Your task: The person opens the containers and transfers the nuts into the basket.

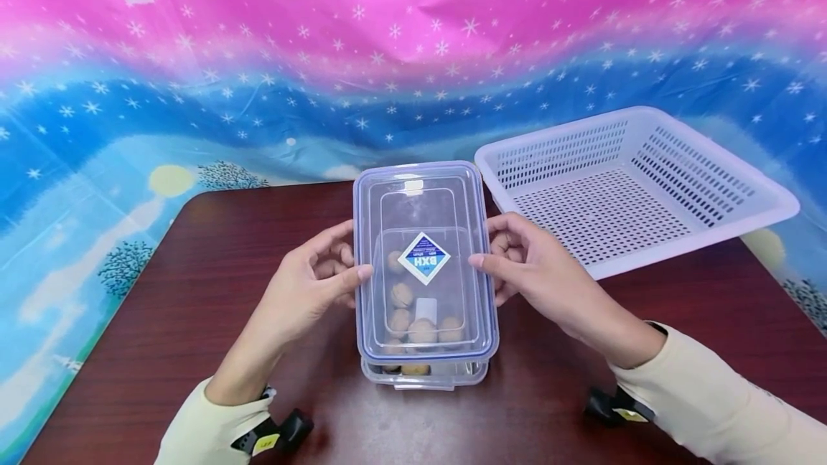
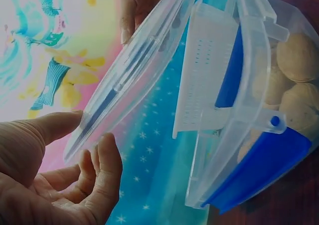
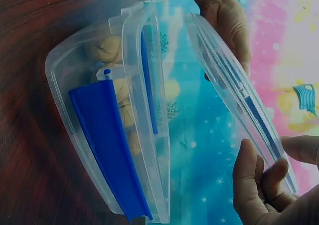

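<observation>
Pinching with left hand (image 1: 310, 285) and right hand (image 1: 543, 271) equally near, I hold the clear lid (image 1: 426, 210) by its long edges, its long axis pointing away from me. It hangs above, apart from, the box (image 1: 423, 380) of walnuts (image 2: 298, 58) on the desk (image 1: 213, 250).

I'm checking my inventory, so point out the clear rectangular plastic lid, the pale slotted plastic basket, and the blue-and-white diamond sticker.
Clear lid (image 1: 426, 214): head view, upper panel.
Pale basket (image 1: 601, 210): head view, slotted floor.
Diamond sticker (image 1: 424, 258): head view, its centre.
</observation>
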`<state>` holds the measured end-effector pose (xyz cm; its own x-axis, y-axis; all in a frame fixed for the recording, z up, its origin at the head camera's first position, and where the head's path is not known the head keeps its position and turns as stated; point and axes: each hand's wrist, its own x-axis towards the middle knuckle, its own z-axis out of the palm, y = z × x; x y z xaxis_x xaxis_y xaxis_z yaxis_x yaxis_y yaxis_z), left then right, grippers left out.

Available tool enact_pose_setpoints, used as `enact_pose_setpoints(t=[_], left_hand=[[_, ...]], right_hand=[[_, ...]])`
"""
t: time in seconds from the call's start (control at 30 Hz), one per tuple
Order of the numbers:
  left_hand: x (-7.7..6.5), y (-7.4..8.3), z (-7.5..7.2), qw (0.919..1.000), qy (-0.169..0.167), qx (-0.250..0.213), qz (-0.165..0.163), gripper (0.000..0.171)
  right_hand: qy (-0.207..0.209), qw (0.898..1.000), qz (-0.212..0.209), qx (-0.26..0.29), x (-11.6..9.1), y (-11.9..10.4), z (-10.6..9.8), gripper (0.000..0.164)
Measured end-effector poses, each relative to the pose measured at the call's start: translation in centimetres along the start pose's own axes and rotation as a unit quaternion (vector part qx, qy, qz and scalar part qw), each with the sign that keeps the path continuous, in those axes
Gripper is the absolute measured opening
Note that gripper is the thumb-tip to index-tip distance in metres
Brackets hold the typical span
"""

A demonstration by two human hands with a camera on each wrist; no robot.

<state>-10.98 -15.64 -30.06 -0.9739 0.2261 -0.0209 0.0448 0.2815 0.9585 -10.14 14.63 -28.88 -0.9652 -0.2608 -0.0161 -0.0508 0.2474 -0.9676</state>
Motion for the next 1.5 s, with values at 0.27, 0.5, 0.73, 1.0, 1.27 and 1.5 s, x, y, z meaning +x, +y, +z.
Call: enact_pose_setpoints(t=[0.27, 0.5, 0.73, 1.0, 1.27, 1.5], left_hand=[[-0.1, 1.1, 0.0, 0.9993, -0.007, 0.031, 0.021, 0.053], [-0.6, 1.9, 0.2, 0.9921, 0.035, 0.094, 0.075, 0.04], [-0.9, 2.4, 0.5, 0.9831, 0.083, 0.119, 0.111, 0.034], [-1.3, 2.6, 0.3, 0.9758, 0.101, 0.148, 0.125, 0.03], [-1.0, 2.2, 0.0, 0.979, 0.081, 0.147, 0.115, 0.041], [-0.8, 1.6, -0.1, 0.9849, 0.052, 0.136, 0.094, 0.04]], right_hand=[[0.006, 1.0, -0.02, -0.017, -0.1, -0.2, -0.8, 0.045], [0.041, 0.997, -0.017, -0.07, -0.5, -1.2, -1.1, 0.034], [0.075, 0.986, -0.056, -0.136, -0.9, -1.4, -1.3, 0.017], [0.077, 0.985, -0.088, -0.124, -0.8, -1.2, -1.4, 0.013], [0.074, 0.989, -0.089, -0.093, -0.6, -0.8, -1.3, 0.03], [0.067, 0.99, -0.083, -0.091, -0.4, -0.1, -1.2, 0.031]])
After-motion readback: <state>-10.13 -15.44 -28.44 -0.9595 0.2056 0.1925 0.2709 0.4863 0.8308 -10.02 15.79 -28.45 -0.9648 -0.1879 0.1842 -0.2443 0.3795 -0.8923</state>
